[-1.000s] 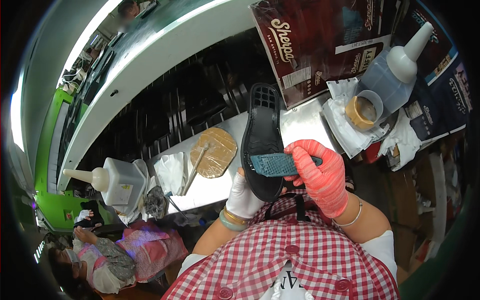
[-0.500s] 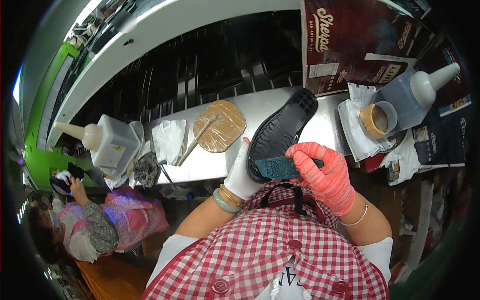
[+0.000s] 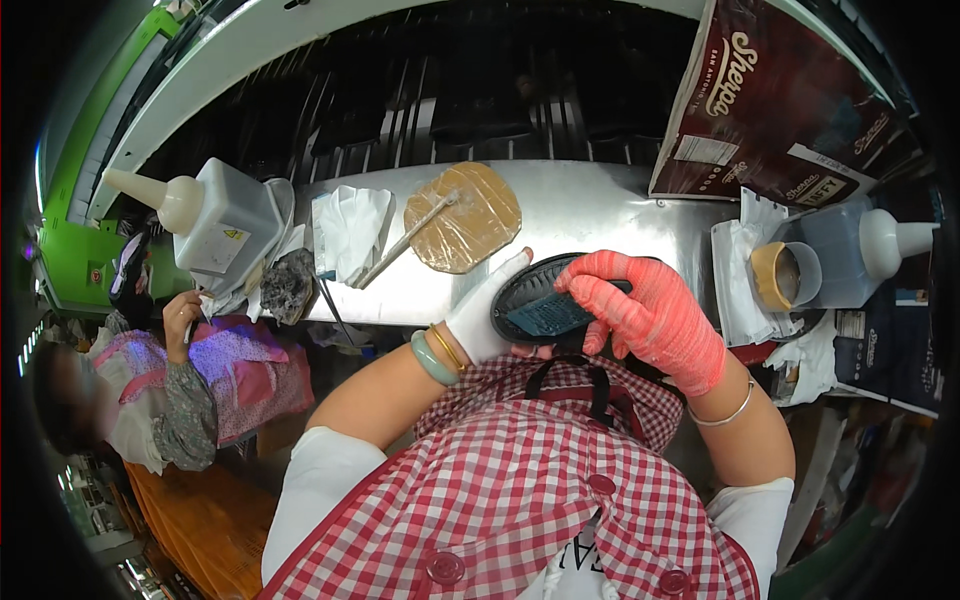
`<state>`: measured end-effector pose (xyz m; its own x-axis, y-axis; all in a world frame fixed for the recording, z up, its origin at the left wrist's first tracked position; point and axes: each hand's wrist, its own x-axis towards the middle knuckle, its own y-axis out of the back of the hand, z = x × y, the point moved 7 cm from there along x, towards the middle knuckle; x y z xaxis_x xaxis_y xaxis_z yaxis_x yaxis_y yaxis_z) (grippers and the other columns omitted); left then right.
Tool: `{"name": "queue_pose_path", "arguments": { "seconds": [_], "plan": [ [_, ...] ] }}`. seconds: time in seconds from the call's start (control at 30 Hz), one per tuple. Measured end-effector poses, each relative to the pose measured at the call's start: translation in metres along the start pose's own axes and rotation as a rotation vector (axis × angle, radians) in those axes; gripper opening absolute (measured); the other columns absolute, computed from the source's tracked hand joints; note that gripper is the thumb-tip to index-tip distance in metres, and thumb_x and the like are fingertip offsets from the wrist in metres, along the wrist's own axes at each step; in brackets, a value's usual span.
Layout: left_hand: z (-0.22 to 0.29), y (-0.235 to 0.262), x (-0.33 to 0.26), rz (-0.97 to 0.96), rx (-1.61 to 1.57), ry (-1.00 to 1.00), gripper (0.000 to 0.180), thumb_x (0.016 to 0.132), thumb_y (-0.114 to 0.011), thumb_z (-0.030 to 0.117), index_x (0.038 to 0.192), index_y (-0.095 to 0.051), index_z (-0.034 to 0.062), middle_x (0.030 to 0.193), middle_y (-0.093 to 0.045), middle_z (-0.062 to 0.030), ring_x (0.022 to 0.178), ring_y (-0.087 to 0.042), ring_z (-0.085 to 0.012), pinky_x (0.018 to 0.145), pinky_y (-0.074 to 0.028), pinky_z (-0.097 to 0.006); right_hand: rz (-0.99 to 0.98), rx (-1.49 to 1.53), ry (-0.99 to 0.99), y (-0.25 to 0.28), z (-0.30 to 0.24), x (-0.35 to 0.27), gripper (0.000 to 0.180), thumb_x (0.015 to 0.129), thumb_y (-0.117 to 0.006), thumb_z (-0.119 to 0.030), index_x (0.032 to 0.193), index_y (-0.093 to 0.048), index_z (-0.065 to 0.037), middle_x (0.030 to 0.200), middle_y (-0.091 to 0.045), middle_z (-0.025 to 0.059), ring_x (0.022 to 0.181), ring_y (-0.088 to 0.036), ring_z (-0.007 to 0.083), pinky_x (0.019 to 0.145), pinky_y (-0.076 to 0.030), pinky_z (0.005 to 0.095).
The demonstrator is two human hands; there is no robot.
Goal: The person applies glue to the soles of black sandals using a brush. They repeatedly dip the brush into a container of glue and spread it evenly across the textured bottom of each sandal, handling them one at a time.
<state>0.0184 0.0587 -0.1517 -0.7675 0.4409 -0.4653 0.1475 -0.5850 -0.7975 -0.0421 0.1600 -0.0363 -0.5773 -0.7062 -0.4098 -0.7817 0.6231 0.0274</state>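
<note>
A black ribbed shoe sole [image 3: 541,272] is tilted up in front of my chest, so its length looks foreshortened. My left hand [image 3: 487,316], in a white glove, grips its left side, with fingers partly hidden beneath. Against the inside of the sole lies a flat teal brush [image 3: 543,316]. Closed around the brush's handle end is my right hand [image 3: 655,318], in a coral glove. The far part of the handle is hidden by those fingers.
On the metal bench [image 3: 610,210] lie a round tan pad [image 3: 468,222] with a stick [image 3: 405,243] and white paper [image 3: 350,230]. Spouted bottles stand left [image 3: 228,220] and right [image 3: 848,248], beside a small tan-banded cup [image 3: 775,276]. A maroon carton [image 3: 770,110] leans behind. Another person [image 3: 190,390] works at left.
The sole has been tipped from lying stretched away to the upper right into a steep, foreshortened tilt. The brush remains against its inside. The co-worker's hand has moved lower.
</note>
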Motion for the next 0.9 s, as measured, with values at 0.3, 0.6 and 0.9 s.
{"name": "queue_pose_path", "arguments": {
  "seconds": [0.3,0.6,0.9],
  "plan": [
    [0.039,0.04,-0.01,0.039,0.573,-0.08,0.045,0.088,-0.042,0.038,0.118,-0.049,0.0047,0.092,-0.064,-0.0138,0.067,-0.062,-0.0246,0.049,-0.045,-0.029,-0.062,0.038,-0.034,-0.003,0.011,0.039,0.027,0.086,-0.059,-0.026,0.097,-0.065,-0.002,0.076,-0.063,0.0032,0.056,-0.058,0.0062,0.047,-0.043,0.0176],
    [0.061,0.075,-0.01,0.226,0.731,-0.271,0.041,0.092,-0.045,0.034,0.121,-0.048,0.0051,0.094,-0.066,-0.0102,0.071,-0.064,-0.0172,0.052,-0.051,-0.028,-0.094,0.044,-0.055,0.014,0.024,0.049,0.027,0.084,-0.062,-0.025,0.098,-0.066,-0.001,0.077,-0.063,0.0038,0.057,-0.056,0.0076,0.051,-0.044,0.0205],
    [0.07,0.064,-0.016,0.032,0.751,-0.144,0.077,0.069,-0.072,-0.003,0.135,-0.033,0.007,0.123,-0.054,-0.0116,0.107,-0.057,-0.0175,0.095,-0.045,-0.033,-0.114,-0.054,-0.048,0.035,0.022,0.046,0.026,0.083,-0.063,-0.024,0.097,-0.067,-0.002,0.076,-0.063,0.0044,0.058,-0.057,0.0092,0.055,-0.046,0.0229]
  ]
}}
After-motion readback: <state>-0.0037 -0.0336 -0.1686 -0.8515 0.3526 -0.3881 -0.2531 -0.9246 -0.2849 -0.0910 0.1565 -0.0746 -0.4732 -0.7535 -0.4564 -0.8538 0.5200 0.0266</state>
